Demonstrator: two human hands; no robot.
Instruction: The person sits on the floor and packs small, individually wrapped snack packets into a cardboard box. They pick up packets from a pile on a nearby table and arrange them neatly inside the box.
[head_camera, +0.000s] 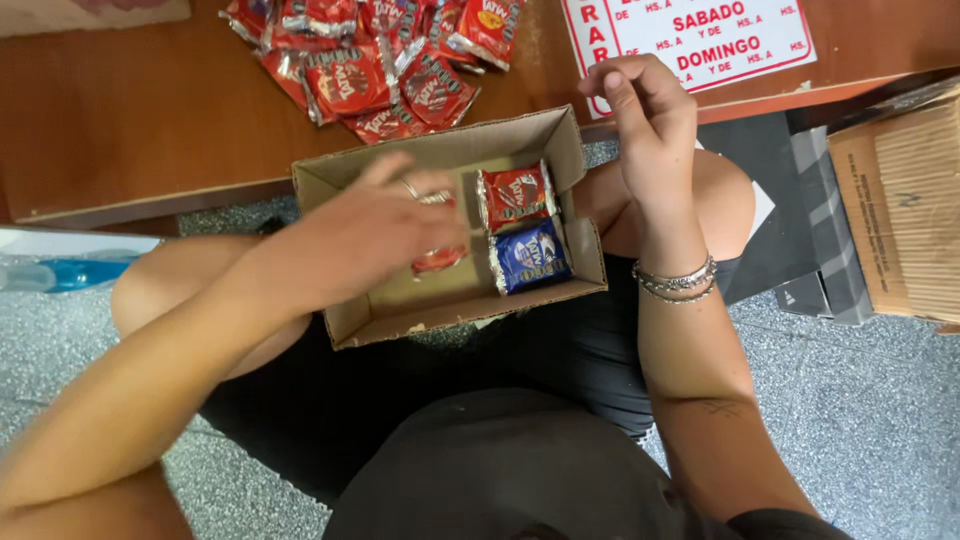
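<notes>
Red snack packets heaped beyond cardboard box, left hand inside.

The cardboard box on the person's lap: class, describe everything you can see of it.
The box is a shallow, open-topped tray of plain brown cardboard, rectangular, with low walls and flaps folded at its corners. It rests tilted on the seated person's lap, its far edge near the wooden table. Inside lie a red packet and, just below it, a blue packet. The left hand reaches in, holding another red packet against the floor of the box. The right hand is raised beside the far right corner, apart from it.
</notes>
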